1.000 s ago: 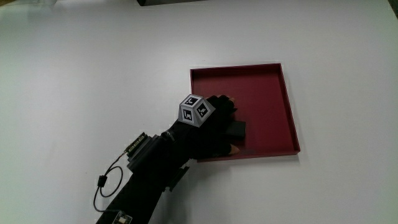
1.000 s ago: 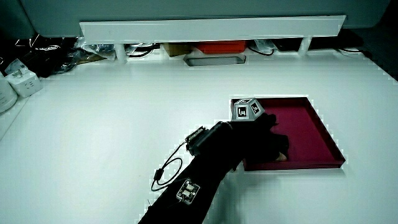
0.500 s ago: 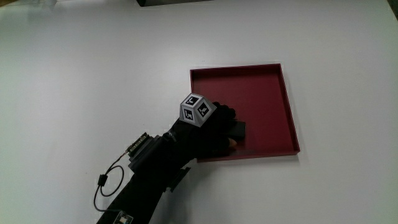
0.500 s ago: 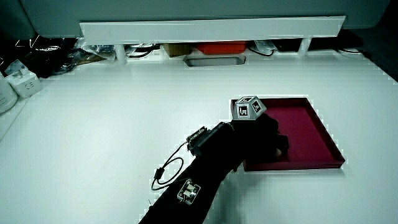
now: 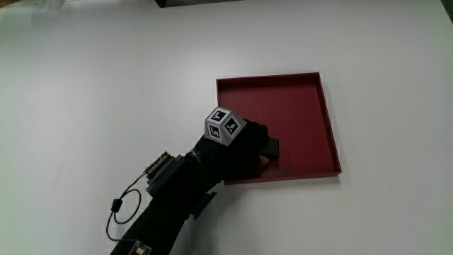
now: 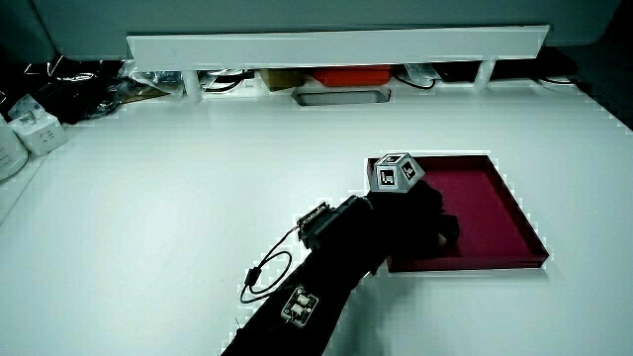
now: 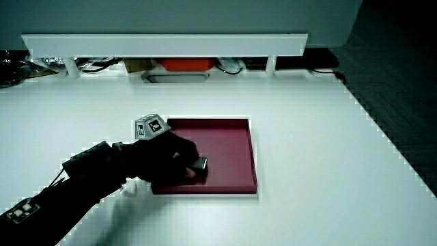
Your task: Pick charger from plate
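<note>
A dark red square plate [image 5: 304,99] [image 6: 495,198] [image 7: 232,140] lies on the white table. On it, near the corner closest to the person, sits a small black charger [image 5: 270,147] [image 6: 450,226] [image 7: 199,165]. The gloved hand [image 5: 244,145] [image 6: 415,213] [image 7: 171,157] reaches over that corner of the plate, its fingers curled around the charger. The patterned cube [image 5: 224,125] [image 6: 394,172] [image 7: 151,127] rides on the back of the hand. Most of the charger is hidden under the fingers.
A low white partition [image 6: 336,44] [image 7: 164,44] runs along the table's edge farthest from the person, with clutter and an orange thing [image 6: 346,74] under it. A cable loop [image 5: 117,212] and small boards hang on the forearm. White boxes [image 6: 35,129] stand at a table edge.
The fingers have closed in on the charger: it showed more fully a second ago and is now largely covered. The plate has not moved.
</note>
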Demonstrator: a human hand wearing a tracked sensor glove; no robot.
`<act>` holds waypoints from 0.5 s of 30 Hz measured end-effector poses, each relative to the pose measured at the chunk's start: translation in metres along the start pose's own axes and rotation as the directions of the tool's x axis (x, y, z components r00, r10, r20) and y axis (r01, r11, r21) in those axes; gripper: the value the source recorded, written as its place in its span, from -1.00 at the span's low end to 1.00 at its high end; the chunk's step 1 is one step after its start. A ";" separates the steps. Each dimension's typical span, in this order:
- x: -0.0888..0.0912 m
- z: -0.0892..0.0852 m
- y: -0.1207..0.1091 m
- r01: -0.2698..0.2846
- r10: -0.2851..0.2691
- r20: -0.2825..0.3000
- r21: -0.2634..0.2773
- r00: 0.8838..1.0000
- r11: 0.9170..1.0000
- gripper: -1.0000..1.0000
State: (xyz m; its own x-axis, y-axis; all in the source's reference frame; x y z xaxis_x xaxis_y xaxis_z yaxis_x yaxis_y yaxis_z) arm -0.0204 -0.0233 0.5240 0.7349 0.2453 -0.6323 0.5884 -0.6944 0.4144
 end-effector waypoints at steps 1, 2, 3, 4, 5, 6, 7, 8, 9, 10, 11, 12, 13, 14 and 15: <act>0.002 0.001 -0.001 -0.005 0.005 -0.008 -0.001 1.000 1.000 1.00; 0.003 0.001 -0.002 -0.003 0.003 -0.013 0.001 1.000 1.000 1.00; 0.002 0.000 -0.001 0.006 -0.006 -0.023 0.005 1.000 1.000 1.00; 0.004 0.001 -0.002 0.009 -0.009 -0.018 0.005 1.000 1.000 1.00; 0.004 0.001 -0.003 0.007 -0.007 -0.025 0.008 1.000 1.000 1.00; 0.004 0.001 -0.004 0.018 -0.017 -0.026 0.022 1.000 1.000 1.00; 0.006 0.003 -0.006 0.017 -0.016 -0.029 0.019 0.999 1.000 1.00; 0.005 0.002 -0.006 0.033 -0.032 -0.028 0.030 0.999 0.999 1.00; 0.005 0.003 -0.007 0.034 -0.033 -0.024 0.034 0.999 0.999 1.00; 0.006 0.005 -0.009 0.037 -0.036 -0.022 0.039 0.999 0.999 1.00; 0.007 0.008 -0.011 0.044 -0.043 -0.026 0.049 0.999 0.998 1.00; 0.007 0.010 -0.012 0.053 -0.052 -0.020 0.053 0.998 0.997 1.00; 0.008 0.012 -0.014 0.052 -0.050 -0.027 0.060 0.998 0.997 1.00; 0.008 0.015 -0.015 0.063 -0.061 -0.029 0.070 0.998 0.996 1.00; 0.010 0.019 -0.018 0.077 -0.074 -0.035 0.077 0.997 0.994 1.00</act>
State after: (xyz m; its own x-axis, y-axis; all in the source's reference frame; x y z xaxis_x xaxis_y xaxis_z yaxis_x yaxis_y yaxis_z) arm -0.0301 -0.0214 0.4979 0.7005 0.3193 -0.6383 0.6151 -0.7236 0.3130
